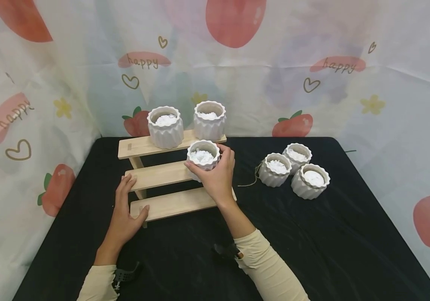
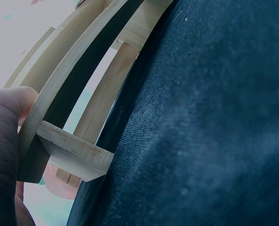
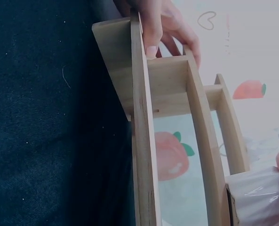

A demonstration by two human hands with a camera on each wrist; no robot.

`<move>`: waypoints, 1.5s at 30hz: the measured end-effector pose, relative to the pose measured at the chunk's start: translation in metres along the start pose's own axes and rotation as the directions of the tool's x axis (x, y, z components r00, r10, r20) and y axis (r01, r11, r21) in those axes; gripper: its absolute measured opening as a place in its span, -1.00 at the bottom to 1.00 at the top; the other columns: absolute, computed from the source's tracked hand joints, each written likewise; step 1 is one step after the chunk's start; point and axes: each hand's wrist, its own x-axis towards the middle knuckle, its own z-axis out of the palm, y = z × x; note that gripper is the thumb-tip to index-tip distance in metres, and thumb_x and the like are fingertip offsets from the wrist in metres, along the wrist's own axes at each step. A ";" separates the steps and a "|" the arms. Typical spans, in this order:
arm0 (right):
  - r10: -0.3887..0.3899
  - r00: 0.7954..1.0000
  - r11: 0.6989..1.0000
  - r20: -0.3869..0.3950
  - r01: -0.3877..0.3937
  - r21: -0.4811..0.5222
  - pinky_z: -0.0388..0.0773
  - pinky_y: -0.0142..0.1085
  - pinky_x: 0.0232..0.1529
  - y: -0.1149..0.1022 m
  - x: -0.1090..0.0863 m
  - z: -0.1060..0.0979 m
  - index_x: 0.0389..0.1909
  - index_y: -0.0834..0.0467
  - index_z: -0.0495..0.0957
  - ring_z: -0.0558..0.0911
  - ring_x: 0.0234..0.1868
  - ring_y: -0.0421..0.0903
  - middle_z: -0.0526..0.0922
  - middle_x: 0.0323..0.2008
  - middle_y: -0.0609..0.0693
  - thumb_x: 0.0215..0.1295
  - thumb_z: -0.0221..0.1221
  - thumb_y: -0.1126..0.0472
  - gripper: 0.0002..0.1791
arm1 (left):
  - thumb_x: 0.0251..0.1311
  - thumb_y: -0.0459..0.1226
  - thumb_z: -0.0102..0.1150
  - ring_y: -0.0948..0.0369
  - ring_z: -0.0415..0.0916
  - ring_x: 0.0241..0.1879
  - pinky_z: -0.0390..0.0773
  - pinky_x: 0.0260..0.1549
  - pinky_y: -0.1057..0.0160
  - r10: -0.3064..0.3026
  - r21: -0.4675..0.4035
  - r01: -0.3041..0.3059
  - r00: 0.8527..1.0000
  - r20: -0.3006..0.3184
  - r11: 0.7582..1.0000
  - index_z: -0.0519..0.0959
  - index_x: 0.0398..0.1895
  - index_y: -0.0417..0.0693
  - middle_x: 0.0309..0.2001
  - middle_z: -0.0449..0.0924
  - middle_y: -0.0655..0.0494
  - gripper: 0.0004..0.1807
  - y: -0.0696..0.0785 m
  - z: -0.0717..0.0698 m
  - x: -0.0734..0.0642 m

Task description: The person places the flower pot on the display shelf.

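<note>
A three-step wooden stand (image 1: 162, 175) sits on the black-covered table. My left hand (image 1: 124, 219) grips its left end, the thumb on the lowest step and the fingers at the middle one. My right hand (image 1: 220, 177) holds a scalloped white ceramic pot (image 1: 208, 166) at the right end of the middle step, thumb in front and fingers round the far right side. White crumbly material fills the pot. In the right wrist view, the pot's smooth wall (image 3: 259, 195) shows beside the step, its underside close to the wood. Two similar pots, a left one (image 1: 166, 136) and a right one (image 1: 210, 128), stand on the top step.
Right of the stand, three more white pots cluster on the table: a left pot (image 1: 275, 177), a back pot (image 1: 300, 159) and a front pot (image 1: 306, 190). A thin string (image 1: 250, 183) trails from the left pot. A printed cloth backdrop (image 1: 256, 96) hangs behind.
</note>
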 end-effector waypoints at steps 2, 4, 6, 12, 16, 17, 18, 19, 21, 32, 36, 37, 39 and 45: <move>-0.002 1.000 1.000 -0.002 0.002 0.002 0.37 -0.10 0.20 0.000 0.000 0.000 0.25 0.18 0.32 0.34 0.22 0.00 0.35 0.18 0.11 -0.13 0.66 -0.11 0.00 | 0.08 -0.46 0.38 -0.34 -0.27 0.56 -0.14 0.43 -0.33 0.000 -0.002 0.000 1.000 0.001 1.000 0.15 0.61 -0.12 0.61 -0.08 -0.10 -0.02 0.000 0.000 0.000; -0.007 1.000 1.000 -0.004 0.007 0.000 0.37 -0.09 0.19 0.001 -0.001 0.001 0.26 0.18 0.32 0.34 0.22 0.01 0.35 0.18 0.11 -0.13 0.66 -0.11 0.01 | 0.09 -0.45 0.38 -0.31 -0.28 0.57 -0.14 0.43 -0.33 -0.007 -0.001 0.007 1.000 0.003 1.000 0.15 0.61 -0.10 0.62 -0.08 -0.09 -0.01 0.000 0.000 -0.001; -0.011 1.000 1.000 -0.005 0.011 -0.003 0.37 -0.09 0.19 0.001 -0.001 0.001 0.26 0.18 0.32 0.34 0.22 0.02 0.35 0.18 0.11 -0.12 0.66 -0.12 0.01 | 0.09 -0.45 0.38 -0.29 -0.28 0.58 -0.14 0.42 -0.34 -0.012 -0.001 0.012 1.000 0.003 1.000 0.15 0.61 -0.10 0.62 -0.09 -0.09 -0.01 -0.001 0.000 -0.001; -0.014 1.000 1.000 -0.006 0.013 -0.022 0.36 -0.09 0.19 0.001 0.000 0.001 0.26 0.18 0.32 0.33 0.22 0.02 0.35 0.17 0.11 -0.10 0.64 -0.12 -0.01 | 0.09 -0.45 0.38 -0.34 -0.26 0.56 -0.13 0.43 -0.33 -0.009 0.001 0.009 1.000 0.002 1.000 0.15 0.62 -0.08 0.62 -0.09 -0.08 -0.01 -0.001 0.000 0.000; -0.013 1.000 0.999 0.000 0.013 -0.029 0.36 -0.08 0.19 0.000 0.000 0.000 0.26 0.18 0.32 0.33 0.22 0.03 0.35 0.17 0.11 -0.10 0.64 -0.12 -0.01 | 0.09 -0.45 0.38 -0.27 -0.28 0.58 -0.13 0.42 -0.33 -0.013 0.001 0.013 1.000 0.002 1.000 0.15 0.62 -0.07 0.62 -0.09 -0.07 -0.01 -0.002 0.000 -0.001; -0.013 1.000 0.999 0.001 0.013 -0.029 0.36 -0.08 0.19 0.000 0.000 0.000 0.25 0.18 0.32 0.33 0.22 0.03 0.36 0.17 0.11 -0.10 0.64 -0.12 -0.01 | 0.09 -0.45 0.38 -0.24 -0.28 0.59 -0.13 0.42 -0.34 -0.013 -0.001 0.013 1.000 0.002 1.000 0.15 0.61 -0.07 0.62 -0.09 -0.07 -0.01 -0.002 0.000 -0.001; -0.012 1.000 0.999 0.002 0.013 -0.029 0.36 -0.08 0.19 -0.001 0.000 -0.001 0.25 0.18 0.32 0.33 0.22 0.03 0.36 0.16 0.11 -0.11 0.64 -0.12 -0.01 | 0.09 -0.44 0.38 -0.21 -0.29 0.60 -0.13 0.42 -0.34 -0.015 -0.001 0.015 1.000 0.002 1.000 0.15 0.61 -0.07 0.62 -0.09 -0.07 -0.01 -0.002 0.000 -0.002; -0.012 1.000 1.000 0.002 0.012 -0.028 0.37 -0.08 0.19 -0.001 -0.001 -0.001 0.25 0.18 0.32 0.33 0.22 0.03 0.36 0.16 0.11 -0.11 0.64 -0.12 -0.01 | 0.09 -0.44 0.38 -0.18 -0.29 0.60 -0.13 0.42 -0.34 -0.016 -0.002 0.016 1.000 0.002 1.000 0.15 0.61 -0.07 0.62 -0.09 -0.07 -0.01 -0.002 0.000 -0.002; -0.009 1.000 1.000 0.004 0.009 -0.028 0.37 -0.09 0.19 -0.001 0.000 -0.001 0.25 0.18 0.32 0.34 0.22 0.02 0.36 0.16 0.11 -0.11 0.64 -0.11 -0.01 | 0.09 -0.44 0.38 -0.15 -0.30 0.61 -0.13 0.42 -0.34 -0.019 -0.005 0.019 1.000 0.004 1.000 0.15 0.62 -0.06 0.63 -0.09 -0.06 -0.01 -0.002 0.001 -0.002; 0.000 0.999 1.000 0.048 0.001 -0.005 0.37 -0.10 0.23 -0.001 0.000 -0.005 0.28 0.20 0.30 0.38 0.21 -0.02 0.34 0.19 0.11 -0.06 0.62 -0.07 -0.02 | 0.07 -0.47 0.39 -0.30 -0.27 0.57 -0.13 0.43 -0.33 0.014 -0.011 -0.014 1.000 -0.004 1.000 0.16 0.60 -0.12 0.62 -0.07 -0.09 -0.01 -0.001 0.000 -0.001; 0.022 0.997 1.000 0.072 -0.022 0.008 0.38 -0.11 0.25 -0.001 -0.002 -0.008 0.32 0.20 0.28 0.41 0.21 -0.04 0.34 0.20 0.10 -0.06 0.63 -0.04 0.00 | 0.07 -0.47 0.39 -0.32 -0.28 0.57 -0.14 0.42 -0.34 0.017 -0.014 -0.017 1.000 -0.003 1.000 0.15 0.60 -0.12 0.62 -0.08 -0.10 -0.01 -0.002 0.001 0.000; 0.026 0.997 1.000 0.077 -0.027 0.009 0.39 -0.10 0.26 0.000 -0.003 -0.009 0.33 0.20 0.28 0.42 0.21 -0.04 0.34 0.20 0.09 -0.07 0.63 -0.04 0.02 | 0.07 -0.47 0.38 -0.32 -0.28 0.57 -0.14 0.42 -0.34 0.015 -0.016 -0.015 1.000 -0.002 1.000 0.15 0.60 -0.12 0.62 -0.08 -0.09 -0.01 -0.002 0.001 0.000; 0.029 0.995 0.999 0.091 -0.030 0.011 0.40 -0.09 0.25 0.001 -0.004 -0.010 0.35 0.20 0.27 0.42 0.21 -0.04 0.34 0.21 0.10 -0.08 0.63 -0.04 0.04 | 0.07 -0.47 0.38 -0.33 -0.28 0.57 -0.14 0.42 -0.34 0.012 -0.020 -0.012 1.000 -0.002 1.000 0.15 0.61 -0.11 0.62 -0.08 -0.09 -0.01 -0.001 0.001 -0.001; 0.032 0.991 0.999 0.127 -0.034 0.013 0.42 -0.08 0.26 0.010 -0.007 -0.017 0.37 0.19 0.27 0.43 0.24 -0.01 0.34 0.23 0.11 -0.08 0.64 -0.03 0.06 | 0.07 -0.47 0.39 -0.28 -0.29 0.58 -0.15 0.43 -0.33 0.004 -0.021 -0.004 1.000 -0.003 1.000 0.15 0.61 -0.11 0.62 -0.08 -0.09 0.00 -0.001 0.000 -0.001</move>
